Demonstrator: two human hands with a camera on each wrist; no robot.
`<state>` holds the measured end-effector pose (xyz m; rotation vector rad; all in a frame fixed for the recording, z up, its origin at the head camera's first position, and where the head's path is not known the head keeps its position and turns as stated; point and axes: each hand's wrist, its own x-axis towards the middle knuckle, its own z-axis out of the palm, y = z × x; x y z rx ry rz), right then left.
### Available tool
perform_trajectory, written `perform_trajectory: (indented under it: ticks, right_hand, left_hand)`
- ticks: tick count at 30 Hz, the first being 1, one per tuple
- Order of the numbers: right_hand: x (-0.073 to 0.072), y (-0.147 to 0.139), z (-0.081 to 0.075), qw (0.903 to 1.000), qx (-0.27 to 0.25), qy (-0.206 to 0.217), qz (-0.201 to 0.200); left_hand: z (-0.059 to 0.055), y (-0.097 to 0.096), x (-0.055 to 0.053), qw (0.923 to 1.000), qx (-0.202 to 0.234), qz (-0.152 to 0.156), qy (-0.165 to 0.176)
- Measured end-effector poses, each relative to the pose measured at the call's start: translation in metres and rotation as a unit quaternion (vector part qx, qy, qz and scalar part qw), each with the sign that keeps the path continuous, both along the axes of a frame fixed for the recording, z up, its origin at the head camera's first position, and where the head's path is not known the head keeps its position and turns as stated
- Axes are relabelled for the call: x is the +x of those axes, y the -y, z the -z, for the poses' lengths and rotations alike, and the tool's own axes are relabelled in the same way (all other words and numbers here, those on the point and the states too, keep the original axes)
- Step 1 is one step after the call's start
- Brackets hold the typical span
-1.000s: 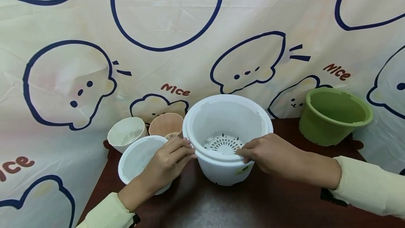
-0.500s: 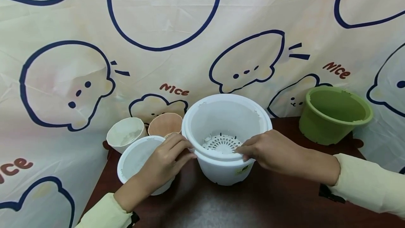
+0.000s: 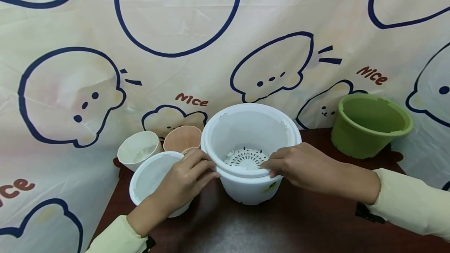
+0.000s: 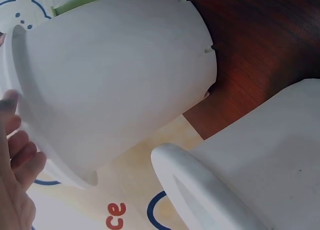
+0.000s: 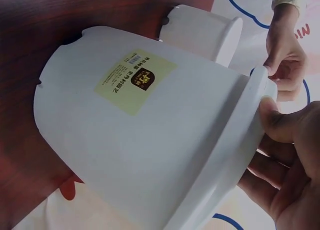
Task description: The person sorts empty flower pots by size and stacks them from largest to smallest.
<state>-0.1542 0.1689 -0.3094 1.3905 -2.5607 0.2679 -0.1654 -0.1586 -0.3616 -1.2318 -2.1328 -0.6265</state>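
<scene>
A large white flowerpot (image 3: 242,190) stands upright on the table, a slotted base (image 3: 246,158) visible inside it. Its rim looks doubled, one edge just above another. My left hand (image 3: 186,175) holds the rim at the left side, thumb and fingertips right at the edge. On the near right side, my right hand (image 3: 299,167) pinches the rim. In the right wrist view the thumb (image 5: 272,117) presses the outer side of the rim, and the other fingers go over into the opening. A printed yellow label (image 5: 135,81) is on the pot's wall.
A smaller white pot (image 3: 151,179) stands partly behind my left forearm. Behind it are a cream faceted bowl-shaped pot (image 3: 138,149) and a peach one (image 3: 183,138). A green pot (image 3: 369,128) stands at the back right of the dark wooden table (image 3: 232,229), before a printed cloth (image 3: 197,73).
Both hands stay at the white flowerpot's rim, and the pots keep their places. The whole view shifts slightly.
</scene>
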Motion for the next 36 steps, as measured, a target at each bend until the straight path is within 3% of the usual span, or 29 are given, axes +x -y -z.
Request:
perform_trajectory:
  ticks: [8, 11, 13, 16, 19, 22, 26, 30, 34, 36]
  right_hand:
    - [0.000, -0.006, -0.005, 0.9998, -0.010, -0.009, 0.013]
    - [-0.004, -0.016, -0.010, 0.9982, -0.022, -0.035, 0.044]
    - [-0.012, -0.029, -0.014, 0.9943, -0.024, -0.060, 0.085]
    - [-0.029, -0.059, -0.018, 0.9812, -0.025, -0.070, 0.178]
    - [-0.050, -0.101, -0.018, 0.9612, 0.004, -0.051, 0.271]
    - [-0.071, -0.147, -0.011, 0.9444, 0.049, -0.023, 0.324]
    - [-0.088, -0.201, 0.004, 0.9276, 0.105, 0.026, 0.358]
    - [-0.095, -0.239, 0.016, 0.9137, 0.142, 0.065, 0.375]
    - [-0.097, -0.262, 0.024, 0.9048, 0.171, 0.093, 0.379]
    - [-0.097, -0.268, 0.027, 0.9051, 0.175, 0.105, 0.373]
  left_hand:
    - [-0.001, -0.003, 0.000, 0.9994, -0.003, -0.009, -0.032]
    - [-0.002, -0.005, -0.002, 0.9991, -0.011, 0.011, -0.038]
    - [-0.003, -0.007, -0.003, 0.9986, -0.023, 0.023, -0.041]
    - [-0.001, -0.006, -0.003, 0.9971, -0.040, 0.034, -0.055]
    - [0.001, -0.004, -0.002, 0.9958, -0.055, 0.028, -0.067]
    - [0.003, -0.003, -0.001, 0.9949, -0.065, 0.022, -0.075]
    - [0.003, -0.002, -0.001, 0.9940, -0.073, 0.016, -0.080]
    - [0.004, -0.003, -0.002, 0.9933, -0.075, 0.012, -0.087]
    - [0.004, -0.003, -0.002, 0.9932, -0.072, 0.016, -0.090]
    - [0.005, -0.002, -0.002, 0.9938, -0.070, 0.018, -0.084]
